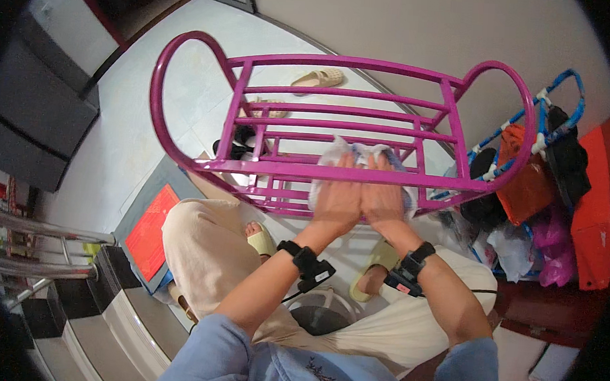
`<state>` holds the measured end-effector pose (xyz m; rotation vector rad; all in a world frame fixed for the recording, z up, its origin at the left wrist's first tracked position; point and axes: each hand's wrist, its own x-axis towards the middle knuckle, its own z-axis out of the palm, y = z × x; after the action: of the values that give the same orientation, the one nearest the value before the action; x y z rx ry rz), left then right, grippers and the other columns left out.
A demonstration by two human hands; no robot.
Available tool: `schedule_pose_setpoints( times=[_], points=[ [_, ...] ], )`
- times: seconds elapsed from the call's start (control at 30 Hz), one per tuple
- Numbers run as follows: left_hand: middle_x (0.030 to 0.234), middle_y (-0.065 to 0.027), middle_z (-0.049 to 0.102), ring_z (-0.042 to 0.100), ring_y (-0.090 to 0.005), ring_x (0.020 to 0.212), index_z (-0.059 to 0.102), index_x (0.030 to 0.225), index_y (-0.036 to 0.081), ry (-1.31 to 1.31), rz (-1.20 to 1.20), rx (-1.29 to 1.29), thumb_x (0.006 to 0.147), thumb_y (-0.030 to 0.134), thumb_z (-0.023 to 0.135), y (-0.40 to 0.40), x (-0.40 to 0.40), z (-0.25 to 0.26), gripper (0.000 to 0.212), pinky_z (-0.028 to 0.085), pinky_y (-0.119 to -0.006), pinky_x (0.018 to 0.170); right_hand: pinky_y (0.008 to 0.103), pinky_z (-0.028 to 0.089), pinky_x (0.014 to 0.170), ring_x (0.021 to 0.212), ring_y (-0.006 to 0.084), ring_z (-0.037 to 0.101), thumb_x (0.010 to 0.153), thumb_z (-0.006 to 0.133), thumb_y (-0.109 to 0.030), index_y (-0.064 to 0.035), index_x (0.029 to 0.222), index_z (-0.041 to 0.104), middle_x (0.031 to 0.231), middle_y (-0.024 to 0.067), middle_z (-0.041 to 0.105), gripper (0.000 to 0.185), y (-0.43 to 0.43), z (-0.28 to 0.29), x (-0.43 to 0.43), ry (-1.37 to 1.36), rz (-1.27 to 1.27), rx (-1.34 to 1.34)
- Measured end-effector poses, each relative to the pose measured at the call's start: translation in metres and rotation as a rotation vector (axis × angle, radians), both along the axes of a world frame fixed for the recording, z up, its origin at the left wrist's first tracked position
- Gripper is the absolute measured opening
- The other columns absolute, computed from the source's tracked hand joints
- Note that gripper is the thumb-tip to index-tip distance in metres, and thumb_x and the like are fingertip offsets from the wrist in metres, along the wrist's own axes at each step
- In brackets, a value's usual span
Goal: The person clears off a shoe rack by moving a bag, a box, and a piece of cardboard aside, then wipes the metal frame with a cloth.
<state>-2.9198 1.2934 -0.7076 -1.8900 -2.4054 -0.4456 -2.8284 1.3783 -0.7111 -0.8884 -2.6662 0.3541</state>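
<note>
A magenta metal rack [337,175] with looped ends and several crossbars stands before me. A whitish cloth [333,153] is draped at the middle of its near side, behind and below the thick near bar. Both of my hands lie side by side on the cloth, fingers pointing away from me. My left hand [340,192] presses flat on its left part, and my right hand [383,192] presses flat on its right part. The thumbs meet or nearly meet in the middle. The underside of the cloth is hidden. Each wrist wears a black strapped device.
Beige clogs [319,79] and black footwear [242,139] lie on the floor beyond and under the rack. At the right stands a blue tube rack [578,92] with bags and an orange-red box [594,208]. Steps [113,336] and a metal railing [46,227] are at the lower left.
</note>
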Motion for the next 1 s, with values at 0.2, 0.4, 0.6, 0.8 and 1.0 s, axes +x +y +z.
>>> schedule_pose_setpoints(
  times=[0.2, 0.4, 0.6, 0.8, 1.0],
  points=[
    [0.141, -0.0273, 0.029, 0.021, -0.0377, 0.135, 0.032, 0.134, -0.007, 0.057, 0.232, 0.081, 0.084, 0.024, 0.048, -0.078, -0.064, -0.006, 0.061, 0.011, -0.05, 0.111, 0.0466, 0.024, 0.106, 0.126, 0.0371, 0.036, 0.09, 0.039, -0.026, 0.0044, 0.129, 0.04, 0.134, 0.0251, 0.039, 0.049, -0.055, 0.003, -0.08, 0.148, 0.31, -0.008],
    [0.14, -0.0249, 0.032, 0.026, -0.0403, 0.132, 0.03, 0.137, -0.004, 0.2, 0.318, -0.008, 0.085, 0.021, 0.048, -0.116, -0.096, -0.005, 0.06, 0.015, -0.048, 0.11, 0.0479, 0.027, 0.104, 0.122, 0.0371, 0.04, 0.091, 0.037, -0.026, 0.004, 0.129, 0.04, 0.131, 0.0255, 0.04, 0.048, -0.089, 0.018, -0.133, 0.296, 0.414, -0.108],
    [0.141, -0.0242, 0.03, 0.023, -0.0389, 0.133, 0.029, 0.138, -0.001, 0.258, 0.374, -0.072, 0.084, 0.026, 0.049, -0.116, -0.09, -0.012, 0.064, 0.009, -0.049, 0.111, 0.046, 0.021, 0.108, 0.128, 0.0371, 0.032, 0.093, 0.037, -0.031, 0.0037, 0.134, 0.034, 0.135, 0.0266, 0.036, 0.054, -0.089, 0.013, -0.131, 0.289, 0.401, -0.117],
    [0.141, -0.0263, 0.029, 0.021, -0.0386, 0.135, 0.034, 0.136, 0.001, 0.145, 0.275, 0.044, 0.085, 0.021, 0.048, -0.079, -0.056, -0.002, 0.057, 0.011, -0.054, 0.109, 0.0455, 0.02, 0.109, 0.129, 0.035, 0.032, 0.093, 0.038, -0.042, 0.0046, 0.133, 0.035, 0.138, 0.0242, 0.034, 0.061, -0.064, 0.007, -0.089, 0.194, 0.18, -0.058],
    [0.144, -0.0249, 0.023, 0.017, -0.0365, 0.137, 0.037, 0.135, 0.004, -0.025, 0.053, -0.004, 0.086, 0.026, 0.044, -0.01, 0.004, -0.005, 0.054, 0.009, -0.053, 0.11, 0.0479, 0.024, 0.107, 0.126, 0.0347, 0.036, 0.089, 0.048, -0.032, 0.0011, 0.13, 0.04, 0.135, 0.0204, 0.04, 0.053, -0.011, -0.012, -0.008, 0.081, -0.025, 0.212]
  ],
)
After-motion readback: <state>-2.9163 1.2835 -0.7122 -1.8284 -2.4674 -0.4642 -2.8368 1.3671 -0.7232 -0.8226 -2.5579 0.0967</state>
